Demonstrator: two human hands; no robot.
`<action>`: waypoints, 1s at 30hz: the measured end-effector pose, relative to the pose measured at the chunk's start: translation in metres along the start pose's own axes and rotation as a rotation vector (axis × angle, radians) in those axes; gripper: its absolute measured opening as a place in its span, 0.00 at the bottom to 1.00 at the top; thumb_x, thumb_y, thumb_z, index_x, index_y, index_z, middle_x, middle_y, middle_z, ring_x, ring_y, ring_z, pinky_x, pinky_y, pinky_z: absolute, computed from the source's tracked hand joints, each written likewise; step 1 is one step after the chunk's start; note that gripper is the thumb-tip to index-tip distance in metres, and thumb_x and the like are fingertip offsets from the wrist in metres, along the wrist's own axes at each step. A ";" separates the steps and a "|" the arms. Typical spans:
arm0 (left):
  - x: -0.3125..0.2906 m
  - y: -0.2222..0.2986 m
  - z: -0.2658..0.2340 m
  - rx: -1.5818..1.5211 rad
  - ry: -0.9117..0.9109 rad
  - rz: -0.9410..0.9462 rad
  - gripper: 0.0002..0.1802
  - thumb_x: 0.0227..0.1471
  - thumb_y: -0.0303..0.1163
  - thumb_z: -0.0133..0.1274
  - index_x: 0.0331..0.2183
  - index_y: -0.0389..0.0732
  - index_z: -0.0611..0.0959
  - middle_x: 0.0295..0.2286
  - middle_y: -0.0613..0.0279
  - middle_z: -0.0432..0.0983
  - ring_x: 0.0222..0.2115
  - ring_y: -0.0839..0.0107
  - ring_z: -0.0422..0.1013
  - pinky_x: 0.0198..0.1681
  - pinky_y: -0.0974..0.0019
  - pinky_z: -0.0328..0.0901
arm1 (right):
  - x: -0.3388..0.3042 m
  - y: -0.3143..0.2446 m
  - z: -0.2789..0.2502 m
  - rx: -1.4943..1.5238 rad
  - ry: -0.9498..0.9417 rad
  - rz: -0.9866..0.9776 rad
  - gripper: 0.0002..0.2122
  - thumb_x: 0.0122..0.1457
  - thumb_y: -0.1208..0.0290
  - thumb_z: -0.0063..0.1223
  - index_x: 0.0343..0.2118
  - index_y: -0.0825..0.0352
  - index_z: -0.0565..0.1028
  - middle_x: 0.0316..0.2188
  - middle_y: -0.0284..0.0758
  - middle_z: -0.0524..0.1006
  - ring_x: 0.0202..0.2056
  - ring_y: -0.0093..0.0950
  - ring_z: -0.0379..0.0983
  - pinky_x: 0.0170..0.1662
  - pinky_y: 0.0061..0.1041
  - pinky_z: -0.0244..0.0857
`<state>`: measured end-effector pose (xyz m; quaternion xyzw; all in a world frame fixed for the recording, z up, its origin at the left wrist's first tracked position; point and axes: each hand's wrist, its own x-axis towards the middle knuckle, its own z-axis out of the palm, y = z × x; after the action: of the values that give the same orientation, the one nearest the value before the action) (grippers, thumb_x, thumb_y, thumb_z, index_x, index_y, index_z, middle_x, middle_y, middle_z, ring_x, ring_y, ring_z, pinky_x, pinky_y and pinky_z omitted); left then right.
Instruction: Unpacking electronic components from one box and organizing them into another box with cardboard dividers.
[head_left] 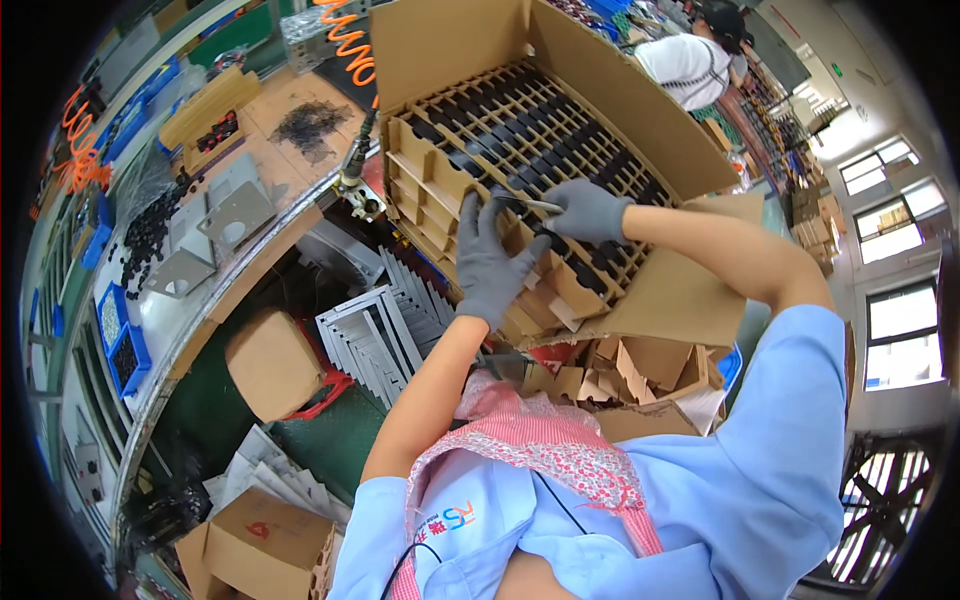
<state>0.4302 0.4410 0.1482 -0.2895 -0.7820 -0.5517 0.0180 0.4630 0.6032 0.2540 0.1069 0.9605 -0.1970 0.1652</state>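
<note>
A large open cardboard carton (640, 115) stands in front of me, filled with a grid of cardboard dividers (590, 125) with black parts (500, 140) in its cells. My left hand (490, 265), in a grey glove, rests with spread fingers on the near side of the dividers, by the empty cells. Gripped in my grey-gloved right hand (588, 212) is a slim pale metal tool (540, 205), pointing left toward my left fingertips. Its exact kind does not show, and its tip is hard to make out.
A curved workbench (215, 300) on the left carries metal brackets (240, 200), small black parts and blue bins (122, 345). White metal frames (370, 335) and a stool (272, 362) stand below. A box of cardboard scraps (640, 370) sits near me. Another person (690, 65) works at the far right.
</note>
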 end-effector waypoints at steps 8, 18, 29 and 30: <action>0.001 0.001 -0.009 0.017 -0.030 -0.038 0.38 0.40 0.45 0.63 0.52 0.49 0.67 0.54 0.46 0.54 0.53 0.53 0.60 0.52 0.60 0.61 | 0.007 -0.015 -0.057 0.111 0.032 -0.001 0.11 0.47 0.66 0.52 0.27 0.70 0.74 0.19 0.31 0.72 0.23 0.19 0.65 0.29 0.23 0.61; 0.067 0.009 -0.051 -1.234 -0.451 -0.680 0.29 0.57 0.48 0.44 0.47 0.31 0.69 0.40 0.46 0.72 0.41 0.57 0.71 0.44 0.59 0.68 | 0.007 -0.053 -0.115 0.326 0.145 0.005 0.08 0.48 0.68 0.53 0.23 0.68 0.75 0.20 0.26 0.72 0.22 0.14 0.65 0.25 0.18 0.61; 0.129 -0.040 0.025 -2.065 -0.245 -0.736 0.20 0.60 0.42 0.39 0.44 0.35 0.70 0.40 0.50 0.70 0.42 0.55 0.68 0.49 0.50 0.64 | 0.036 -0.052 -0.089 0.286 0.030 -0.180 0.18 0.49 0.57 0.54 0.25 0.73 0.75 0.17 0.29 0.71 0.20 0.17 0.64 0.24 0.20 0.59; 0.126 -0.037 0.024 -1.976 -0.219 -0.729 0.20 0.60 0.42 0.39 0.44 0.35 0.70 0.40 0.50 0.70 0.41 0.55 0.69 0.48 0.51 0.65 | 0.046 -0.057 -0.099 0.317 0.072 -0.112 0.20 0.50 0.55 0.54 0.25 0.73 0.75 0.17 0.30 0.71 0.21 0.18 0.65 0.25 0.20 0.60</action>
<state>0.3147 0.5083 0.1515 0.0283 -0.0231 -0.8858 -0.4627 0.3782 0.5988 0.3429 0.0851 0.9271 -0.3508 0.1007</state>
